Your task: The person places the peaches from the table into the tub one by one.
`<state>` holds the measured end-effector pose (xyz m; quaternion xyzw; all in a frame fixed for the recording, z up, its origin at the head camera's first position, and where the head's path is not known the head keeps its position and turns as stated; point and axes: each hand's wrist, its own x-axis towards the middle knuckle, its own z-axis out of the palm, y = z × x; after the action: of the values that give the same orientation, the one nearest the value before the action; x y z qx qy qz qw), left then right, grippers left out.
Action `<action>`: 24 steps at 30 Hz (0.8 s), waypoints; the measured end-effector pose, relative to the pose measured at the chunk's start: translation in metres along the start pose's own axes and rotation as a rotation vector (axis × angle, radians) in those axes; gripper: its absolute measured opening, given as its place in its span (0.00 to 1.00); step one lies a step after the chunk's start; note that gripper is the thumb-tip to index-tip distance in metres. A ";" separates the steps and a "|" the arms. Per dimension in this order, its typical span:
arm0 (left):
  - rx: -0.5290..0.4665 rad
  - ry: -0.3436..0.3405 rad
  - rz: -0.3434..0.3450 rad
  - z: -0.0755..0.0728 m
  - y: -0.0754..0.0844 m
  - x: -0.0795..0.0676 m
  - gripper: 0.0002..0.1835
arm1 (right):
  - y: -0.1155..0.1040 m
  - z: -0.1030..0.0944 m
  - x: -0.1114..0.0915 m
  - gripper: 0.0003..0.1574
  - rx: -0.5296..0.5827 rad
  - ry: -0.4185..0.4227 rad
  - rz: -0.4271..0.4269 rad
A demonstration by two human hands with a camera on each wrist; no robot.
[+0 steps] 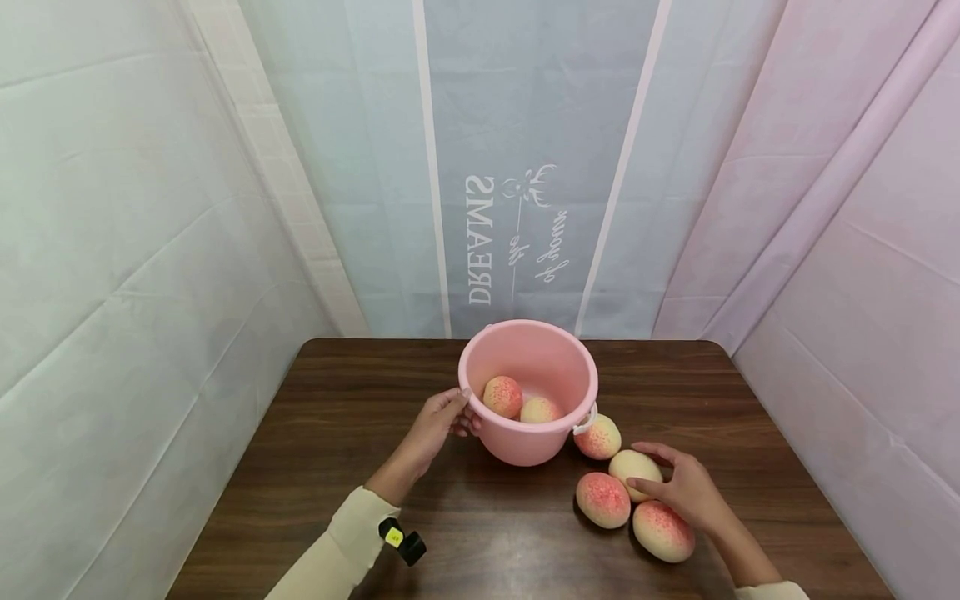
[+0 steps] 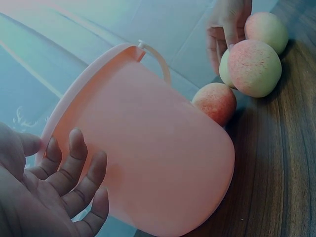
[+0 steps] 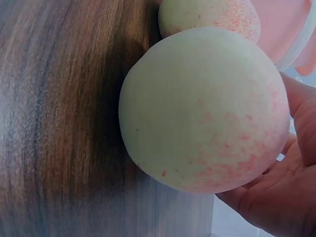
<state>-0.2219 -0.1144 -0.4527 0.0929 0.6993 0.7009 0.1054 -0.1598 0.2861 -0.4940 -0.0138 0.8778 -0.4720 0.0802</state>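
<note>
A pink bucket (image 1: 525, 442) stands on the table with two peaches inside: a redder peach (image 1: 503, 397) and a paler peach (image 1: 539, 410). My left hand (image 1: 444, 417) pinches the bucket's left rim, thumb on the rim and fingers outside below it. To the right of the bucket, my right hand (image 1: 686, 487) grips a pale peach (image 1: 634, 473) between thumb and fingers. Around it lie a blushed peach (image 1: 598, 437) beside the bucket, a red-topped peach (image 1: 603, 501) and another red-topped peach (image 1: 663, 532). In the right wrist view, a large foreground peach (image 3: 202, 113) hides the fingertips.
The dark wooden table (image 1: 337, 450) is bounded by hanging cloth at its back and sides. A white bucket handle (image 1: 587, 421) hangs at the bucket's right side, near the closest peach. A black band with a yellow tag (image 1: 395, 537) sits on my left wrist.
</note>
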 end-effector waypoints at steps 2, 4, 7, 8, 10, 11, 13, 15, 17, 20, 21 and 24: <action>0.000 0.000 0.005 0.000 0.000 0.000 0.22 | 0.000 -0.001 0.000 0.44 -0.028 -0.006 0.004; 0.001 0.002 0.005 0.000 0.001 0.000 0.22 | 0.001 -0.002 0.001 0.45 -0.065 -0.013 0.000; 0.000 0.003 0.000 0.000 0.002 -0.001 0.21 | 0.003 -0.002 0.003 0.46 -0.090 -0.025 0.008; 0.000 0.004 -0.002 0.000 0.002 -0.001 0.21 | 0.004 -0.002 0.003 0.46 -0.098 -0.032 0.008; -0.001 0.005 -0.006 0.000 0.002 -0.001 0.21 | 0.005 -0.002 0.004 0.48 -0.107 -0.043 0.015; -0.001 0.005 -0.007 0.000 0.002 -0.001 0.21 | 0.006 -0.002 0.005 0.48 -0.110 -0.047 0.018; -0.003 0.006 -0.009 0.000 0.002 -0.001 0.22 | 0.006 -0.002 0.005 0.49 -0.112 -0.053 0.020; -0.004 0.007 -0.011 0.000 0.001 -0.001 0.22 | 0.006 -0.002 0.005 0.49 -0.109 -0.056 0.022; -0.005 0.007 -0.012 0.000 0.001 -0.001 0.22 | 0.006 -0.002 0.005 0.49 -0.109 -0.055 0.020; -0.004 0.006 -0.012 0.000 0.001 -0.001 0.23 | 0.008 -0.001 0.005 0.49 -0.112 -0.047 0.021; -0.003 0.006 -0.013 0.000 0.001 -0.002 0.23 | 0.008 -0.001 0.005 0.49 -0.112 -0.045 0.020; -0.005 0.007 -0.009 0.000 0.001 -0.002 0.22 | 0.009 -0.001 0.005 0.49 -0.124 -0.030 0.017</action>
<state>-0.2204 -0.1151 -0.4515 0.0871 0.6984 0.7024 0.1066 -0.1641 0.2916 -0.5015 -0.0183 0.9042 -0.4157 0.0961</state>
